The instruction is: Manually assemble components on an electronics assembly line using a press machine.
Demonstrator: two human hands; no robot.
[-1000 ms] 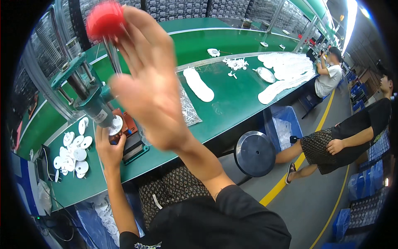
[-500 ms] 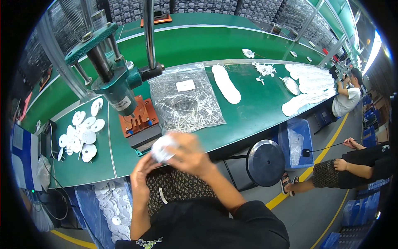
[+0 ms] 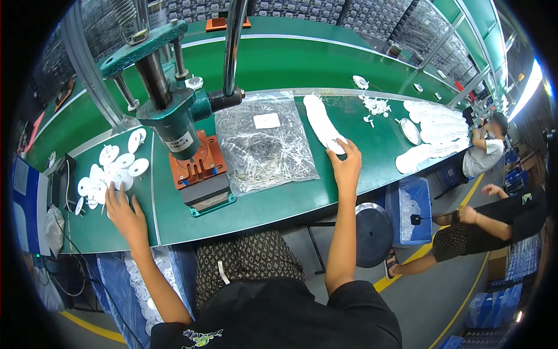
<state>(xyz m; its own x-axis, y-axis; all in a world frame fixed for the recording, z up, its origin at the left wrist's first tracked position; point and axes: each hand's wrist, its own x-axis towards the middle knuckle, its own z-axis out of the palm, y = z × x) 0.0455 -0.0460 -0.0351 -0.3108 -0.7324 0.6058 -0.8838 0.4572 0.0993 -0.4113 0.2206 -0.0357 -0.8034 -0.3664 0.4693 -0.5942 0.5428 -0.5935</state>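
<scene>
At the left of the green bench, my left hand rests its spread fingertips on the near edge of a loose pile of round white plastic discs. My right hand reaches to the near end of a long row of overlapping white discs. Thumb and fingers there pinch the endmost disc. Between my hands stands a green hand press, above an orange fixture on a dark block. Beside it lies a clear bag of thin metal pins.
Small white parts and more rows of discs lie farther right. A round stool and blue bin stand below the bench. Another blue-lined bin holds discs by my left arm. Two people are at the right.
My hands have parted from a white disc held together in front of the press. The left moved to the loose pile, the right to the end of the row.
</scene>
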